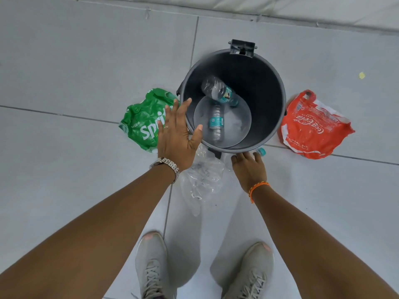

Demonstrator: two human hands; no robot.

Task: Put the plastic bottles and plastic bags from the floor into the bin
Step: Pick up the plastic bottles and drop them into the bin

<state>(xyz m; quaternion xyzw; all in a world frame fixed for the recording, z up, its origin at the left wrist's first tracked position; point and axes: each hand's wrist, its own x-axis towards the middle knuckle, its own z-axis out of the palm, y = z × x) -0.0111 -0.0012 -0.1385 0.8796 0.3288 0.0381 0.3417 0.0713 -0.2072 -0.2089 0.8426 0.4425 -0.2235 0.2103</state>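
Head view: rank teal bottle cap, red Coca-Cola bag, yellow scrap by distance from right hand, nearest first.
From the right hand:
1. Teal bottle cap, at the fingertips, by the bin's near edge.
2. Red Coca-Cola bag, on the floor right of the bin.
3. Yellow scrap, far upper right.

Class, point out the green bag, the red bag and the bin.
green bag (140,124), head view, on its white lettering.
red bag (311,128), head view, on its printed middle.
bin (265,83), head view, on its inner wall.

An indoor room, likely domestic: pale grey square-tiled floor (86,61), a white padded mattress edge (280,7), a round black plastic bin (269,87).
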